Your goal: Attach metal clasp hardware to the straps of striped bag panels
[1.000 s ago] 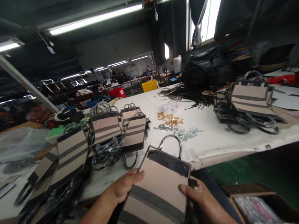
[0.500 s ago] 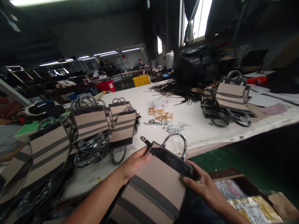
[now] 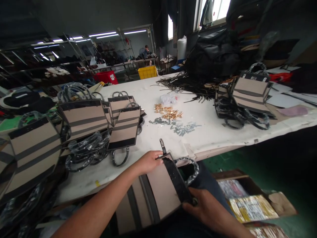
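Note:
A beige bag panel (image 3: 164, 190) with dark stripes and a black top band lies tilted over my lap, below the table's front edge. My left hand (image 3: 150, 162) grips its upper left corner, beside a short black strap (image 3: 162, 146) with a metal end that sticks up. At the opposite end of the black band, my right hand (image 3: 201, 205) pinches the other corner; some of its fingers are hidden behind the panel. From the band's edge loops a plastic-wrapped handle (image 3: 194, 172). Gold-coloured hardware (image 3: 170, 113) and small grey metal pieces (image 3: 184, 128) lie on the table beyond.
Striped bag panels with wrapped handles (image 3: 83, 119) stand in piles at left, and another pile (image 3: 251, 92) is at right. Black cords (image 3: 183, 82) spread across the back of the white table (image 3: 153, 138). An open cardboard box (image 3: 235, 175) sits low at right.
The bag panel has turned clockwise and dropped lower, its right corner nearer to me. My right hand has moved down with it. The strap now points more upright. The camera view has shifted.

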The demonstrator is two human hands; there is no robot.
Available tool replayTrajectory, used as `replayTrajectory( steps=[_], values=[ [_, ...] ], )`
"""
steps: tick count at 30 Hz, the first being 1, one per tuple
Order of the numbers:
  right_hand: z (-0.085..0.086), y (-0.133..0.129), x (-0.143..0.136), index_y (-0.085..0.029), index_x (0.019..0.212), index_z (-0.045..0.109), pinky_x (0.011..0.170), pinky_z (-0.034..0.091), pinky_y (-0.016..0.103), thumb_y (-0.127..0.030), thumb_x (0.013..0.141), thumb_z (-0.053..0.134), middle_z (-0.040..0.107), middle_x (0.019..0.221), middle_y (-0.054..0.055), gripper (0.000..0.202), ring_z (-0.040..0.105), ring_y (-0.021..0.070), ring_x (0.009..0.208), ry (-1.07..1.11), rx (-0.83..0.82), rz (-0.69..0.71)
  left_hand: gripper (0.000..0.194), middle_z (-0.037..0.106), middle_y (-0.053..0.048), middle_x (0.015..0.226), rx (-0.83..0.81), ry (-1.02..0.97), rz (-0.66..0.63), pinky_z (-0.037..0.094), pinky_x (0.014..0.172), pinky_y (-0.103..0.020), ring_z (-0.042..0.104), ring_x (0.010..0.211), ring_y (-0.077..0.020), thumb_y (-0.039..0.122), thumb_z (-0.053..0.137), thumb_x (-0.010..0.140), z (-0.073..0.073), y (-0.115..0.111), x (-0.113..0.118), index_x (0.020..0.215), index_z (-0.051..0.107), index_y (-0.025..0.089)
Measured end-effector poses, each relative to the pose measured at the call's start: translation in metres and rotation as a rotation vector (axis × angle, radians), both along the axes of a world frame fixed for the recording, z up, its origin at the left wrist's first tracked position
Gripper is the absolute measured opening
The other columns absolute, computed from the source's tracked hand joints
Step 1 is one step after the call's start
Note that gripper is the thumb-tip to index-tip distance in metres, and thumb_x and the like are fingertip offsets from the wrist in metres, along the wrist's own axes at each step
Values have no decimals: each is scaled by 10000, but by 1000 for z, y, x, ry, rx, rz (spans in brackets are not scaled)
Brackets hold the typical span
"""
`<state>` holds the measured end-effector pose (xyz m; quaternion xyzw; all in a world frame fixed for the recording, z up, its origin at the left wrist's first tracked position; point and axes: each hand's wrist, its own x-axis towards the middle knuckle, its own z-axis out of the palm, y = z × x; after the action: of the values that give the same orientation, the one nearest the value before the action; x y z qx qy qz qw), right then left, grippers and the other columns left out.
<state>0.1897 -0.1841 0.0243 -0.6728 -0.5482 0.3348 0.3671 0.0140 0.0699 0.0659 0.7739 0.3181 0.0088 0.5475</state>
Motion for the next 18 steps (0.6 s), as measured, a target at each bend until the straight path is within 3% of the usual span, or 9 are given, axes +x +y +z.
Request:
replayTrajectory(
  steps=[4, 9, 14, 18],
  values=[
    [12, 17, 32, -270, 1073, 825, 798, 627, 380, -361, 885, 734, 834, 1015, 73, 228, 804, 314, 909, -274, -22, -25, 308, 765, -38, 823, 0, 7, -27, 487, 700, -276, 671, 803, -230, 352, 707, 803, -11, 13, 11, 1030, 777, 156],
    [34, 76, 42, -331, 1225, 779, 792, 585, 286, -330, 979, 640, 791, 1149, 27, 282, 782, 201, 904, -350, 179, 73, 263, 777, -22, 881, 22, 24, -63, 458, 692, -252, 670, 815, -212, 296, 664, 797, -16, 25, 21, 997, 783, 172],
    [20, 134, 35, -339, 1176, 798, 720, 532, 269, -292, 951, 681, 788, 1049, 2, 258, 768, 190, 859, -536, 112, 91, 275, 756, 17, 845, 64, 58, -95, 435, 694, -238, 649, 789, -187, 255, 672, 764, -18, 36, 25, 1002, 797, 194],
    [12, 148, 34, -350, 1138, 801, 694, 496, 269, -308, 958, 674, 794, 1040, -12, 225, 765, 194, 886, -624, 75, 62, 338, 713, 31, 746, 109, 105, -48, 409, 663, -244, 612, 713, -174, 295, 717, 762, -16, 39, 23, 1076, 807, 209]
  ],
)
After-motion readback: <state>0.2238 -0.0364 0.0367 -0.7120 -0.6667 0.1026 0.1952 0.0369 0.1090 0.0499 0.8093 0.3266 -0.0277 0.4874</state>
